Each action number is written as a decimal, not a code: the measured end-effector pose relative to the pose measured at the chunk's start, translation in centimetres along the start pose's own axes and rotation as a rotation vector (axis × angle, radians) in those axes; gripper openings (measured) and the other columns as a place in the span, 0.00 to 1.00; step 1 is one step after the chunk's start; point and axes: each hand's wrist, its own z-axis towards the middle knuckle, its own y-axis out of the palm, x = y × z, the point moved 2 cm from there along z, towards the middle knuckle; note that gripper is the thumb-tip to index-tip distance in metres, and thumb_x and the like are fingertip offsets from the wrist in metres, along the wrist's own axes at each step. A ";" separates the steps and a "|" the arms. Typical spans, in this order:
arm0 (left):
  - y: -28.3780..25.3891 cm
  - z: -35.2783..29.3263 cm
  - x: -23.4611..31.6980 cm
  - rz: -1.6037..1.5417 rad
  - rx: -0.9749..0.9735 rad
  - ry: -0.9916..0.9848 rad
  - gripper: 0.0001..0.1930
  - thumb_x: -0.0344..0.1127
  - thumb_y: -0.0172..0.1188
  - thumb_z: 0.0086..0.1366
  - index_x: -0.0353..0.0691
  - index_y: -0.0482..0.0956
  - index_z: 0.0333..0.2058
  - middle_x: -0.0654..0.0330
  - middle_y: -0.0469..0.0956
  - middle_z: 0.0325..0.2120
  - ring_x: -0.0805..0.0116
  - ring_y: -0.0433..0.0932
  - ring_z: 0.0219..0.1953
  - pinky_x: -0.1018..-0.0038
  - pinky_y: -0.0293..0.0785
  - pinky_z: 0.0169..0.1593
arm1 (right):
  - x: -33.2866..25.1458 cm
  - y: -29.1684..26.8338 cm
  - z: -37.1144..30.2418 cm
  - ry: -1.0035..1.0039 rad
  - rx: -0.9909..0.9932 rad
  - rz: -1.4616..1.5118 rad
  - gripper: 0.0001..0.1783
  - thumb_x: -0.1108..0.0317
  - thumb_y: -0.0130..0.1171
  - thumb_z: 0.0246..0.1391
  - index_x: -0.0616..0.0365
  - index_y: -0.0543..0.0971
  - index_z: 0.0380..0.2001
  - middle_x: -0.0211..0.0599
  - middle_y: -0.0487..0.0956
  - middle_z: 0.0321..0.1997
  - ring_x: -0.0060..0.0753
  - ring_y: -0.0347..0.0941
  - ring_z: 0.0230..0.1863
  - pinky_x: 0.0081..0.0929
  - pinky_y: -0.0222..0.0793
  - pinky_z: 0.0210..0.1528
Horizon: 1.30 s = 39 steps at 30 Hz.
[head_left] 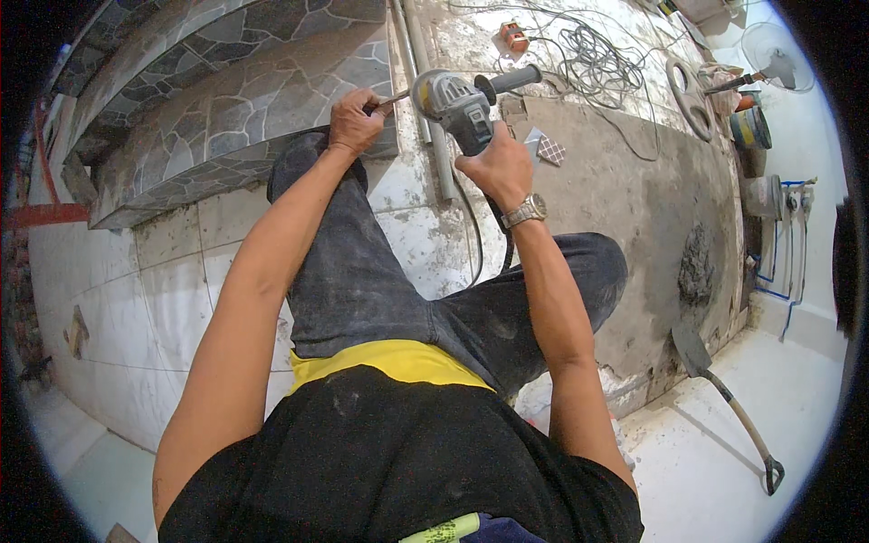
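Observation:
My right hand [502, 167], with a metal watch at its wrist, is wrapped round the body of a grey angle grinder [466, 118]. The grinder's head and guard face left, and its black side handle sticks out to the right. Pinched in my left hand [356, 122] is a thin brownish piece [396, 98]; its tip points at the grinder's head. Whether that tip touches the disc I cannot tell, since the guard hides the disc. A dark cord [475, 231] runs down from the grinder between my legs.
Stone-patterned steps [244, 118] rise at the left. Metal pipes [439, 149] lie beside them. Small tile pieces [549, 149] rest on the rough cement patch [597, 190]. Tangled cable [597, 59], an orange box [514, 36], buckets [751, 128], a fan [778, 59] and a shovel [724, 389] are farther right.

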 end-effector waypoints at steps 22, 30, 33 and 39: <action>-0.2 -0.1 0.5 -0.039 0.013 0.027 0.07 0.33 0.71 0.54 0.42 0.80 0.27 0.56 0.81 0.27 0.53 0.80 0.34 0.60 0.74 0.40 | -0.5 0.4 0.2 -0.050 -0.004 0.000 0.31 0.55 0.69 0.37 0.63 0.75 0.42 0.61 0.84 0.36 0.66 0.81 0.40 0.55 0.76 0.44; -0.1 0.0 -0.2 -0.024 0.023 0.060 0.08 0.33 0.71 0.55 0.41 0.79 0.27 0.56 0.80 0.27 0.53 0.80 0.34 0.60 0.74 0.39 | 0.0 0.5 0.7 -0.017 -0.014 0.021 0.32 0.54 0.70 0.36 0.64 0.75 0.43 0.62 0.84 0.37 0.67 0.81 0.41 0.54 0.76 0.45; -0.1 0.0 -0.4 0.053 -0.017 0.028 0.10 0.40 0.74 0.59 0.42 0.85 0.30 0.58 0.83 0.28 0.61 0.82 0.32 0.68 0.76 0.38 | 0.5 0.7 1.1 -0.026 0.010 0.014 0.33 0.53 0.71 0.36 0.64 0.76 0.43 0.62 0.84 0.37 0.66 0.81 0.42 0.53 0.76 0.46; -0.2 -0.1 0.6 -0.031 0.000 -0.009 0.09 0.34 0.73 0.55 0.41 0.80 0.28 0.56 0.80 0.26 0.55 0.80 0.32 0.62 0.74 0.38 | 0.8 0.4 1.0 -0.007 0.017 -0.009 0.33 0.53 0.71 0.36 0.64 0.76 0.43 0.61 0.84 0.37 0.64 0.82 0.42 0.52 0.77 0.46</action>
